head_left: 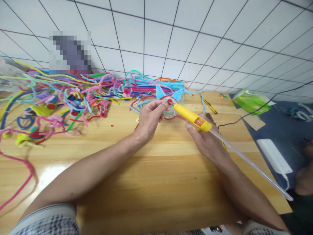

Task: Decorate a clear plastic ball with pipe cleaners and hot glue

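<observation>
My right hand (207, 138) is wrapped round a yellow hot glue gun (189, 115). A long clear glue stick (251, 163) sticks out of its back end, and its nozzle points left. Close to the nozzle, my left hand (153, 117) pinches a small red piece (169, 102) between thumb and fingertips. Just behind the fingers is a round, pale craft piece (168, 114) with a red rim and two pointed blue fuzzy ears (160, 92). My left fingers partly cover it, so I cannot tell whether they touch it.
A heap of coloured pipe cleaners (97, 85) runs along the tiled wall, with finished fuzzy shapes at left. A yellow craft knife (210, 106) lies at the right. A black cord (266, 104) crosses the table edge near a green packet (251, 101). A white power strip (274, 156) sits beyond.
</observation>
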The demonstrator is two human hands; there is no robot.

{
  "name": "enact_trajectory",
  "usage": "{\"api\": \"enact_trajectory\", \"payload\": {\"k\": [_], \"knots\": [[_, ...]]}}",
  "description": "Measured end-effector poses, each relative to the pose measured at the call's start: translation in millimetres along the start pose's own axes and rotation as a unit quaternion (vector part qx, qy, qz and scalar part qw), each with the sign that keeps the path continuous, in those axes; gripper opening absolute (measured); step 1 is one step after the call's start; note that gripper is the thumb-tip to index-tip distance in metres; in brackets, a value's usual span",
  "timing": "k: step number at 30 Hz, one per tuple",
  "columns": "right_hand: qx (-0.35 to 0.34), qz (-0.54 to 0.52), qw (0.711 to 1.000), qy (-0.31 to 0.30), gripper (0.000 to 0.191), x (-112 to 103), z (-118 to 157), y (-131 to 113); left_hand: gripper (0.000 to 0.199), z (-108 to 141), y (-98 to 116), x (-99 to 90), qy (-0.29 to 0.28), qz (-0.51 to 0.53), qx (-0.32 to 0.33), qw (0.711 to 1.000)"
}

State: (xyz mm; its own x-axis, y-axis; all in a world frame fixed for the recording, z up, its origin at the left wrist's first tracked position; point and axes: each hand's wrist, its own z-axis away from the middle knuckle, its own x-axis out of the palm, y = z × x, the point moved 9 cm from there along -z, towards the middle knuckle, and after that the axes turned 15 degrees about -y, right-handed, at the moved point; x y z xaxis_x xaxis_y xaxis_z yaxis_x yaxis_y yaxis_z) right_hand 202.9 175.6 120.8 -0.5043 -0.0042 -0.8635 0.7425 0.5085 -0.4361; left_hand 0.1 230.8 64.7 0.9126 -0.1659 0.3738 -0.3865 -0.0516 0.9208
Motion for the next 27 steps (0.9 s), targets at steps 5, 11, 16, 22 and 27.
{"api": "enact_trajectory", "payload": {"k": [5,11,16,22,27], "knots": [[-0.009,0.002,1.0,0.003,0.014,-2.1,-0.3,-3.3,0.019,0.1,-1.2,-0.5,0.004,-0.002,-0.003,1.0],[-0.016,0.008,1.0,0.008,0.016,-0.1,0.1,-1.5,0.021,-1.2,0.0,-0.9,0.0,-0.004,0.001,1.0],[-0.02,0.01,1.0,0.017,0.013,-0.4,0.4,-1.9,0.02,-0.8,-2.5,-1.4,0.001,0.002,-0.001,1.0],[-0.013,0.013,1.0,0.003,0.016,0.3,0.7,-0.1,0.017,-0.4,-3.6,-1.7,0.007,0.004,-0.01,1.0],[-0.019,0.017,1.0,0.004,0.015,0.5,0.5,-0.6,0.018,-1.4,-0.4,-2.1,0.012,-0.009,-0.015,1.0]]}}
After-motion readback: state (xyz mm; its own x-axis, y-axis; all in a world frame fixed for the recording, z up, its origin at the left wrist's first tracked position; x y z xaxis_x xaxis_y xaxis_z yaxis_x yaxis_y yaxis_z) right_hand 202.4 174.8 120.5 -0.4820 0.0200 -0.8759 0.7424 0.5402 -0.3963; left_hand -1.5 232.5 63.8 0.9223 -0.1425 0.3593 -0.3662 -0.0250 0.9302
